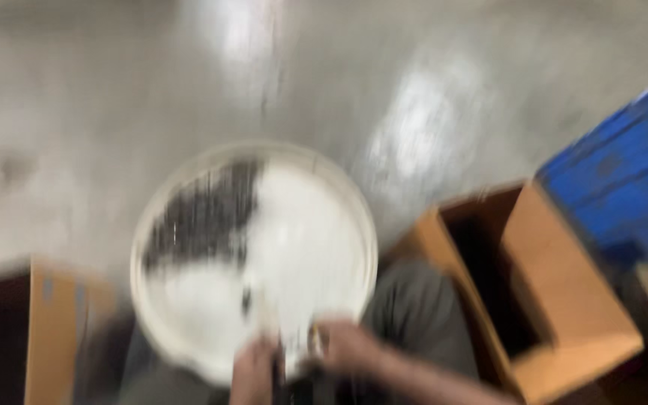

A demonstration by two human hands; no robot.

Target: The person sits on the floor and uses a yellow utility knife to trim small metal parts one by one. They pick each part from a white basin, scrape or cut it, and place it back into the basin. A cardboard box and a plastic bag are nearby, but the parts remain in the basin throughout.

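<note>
Grey polished concrete floor (pixel 114 90) lies blurred beneath a round white plastic tray (pixel 253 259) with dark small parts heaped upper left. Left hand (pixel 255 371) and right hand (pixel 346 346) meet at the tray's near rim, seemingly pinching something; grip unclear. Open brown cardboard box (pixel 534 300) sits right of the tray.

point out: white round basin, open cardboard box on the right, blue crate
white round basin (pixel 316 217): head view, on the bare white inside, right of the dark pile.
open cardboard box (pixel 564 300): head view, on its raised tan flap.
blue crate (pixel 624 180): head view, on its blue side at the right edge.
</note>
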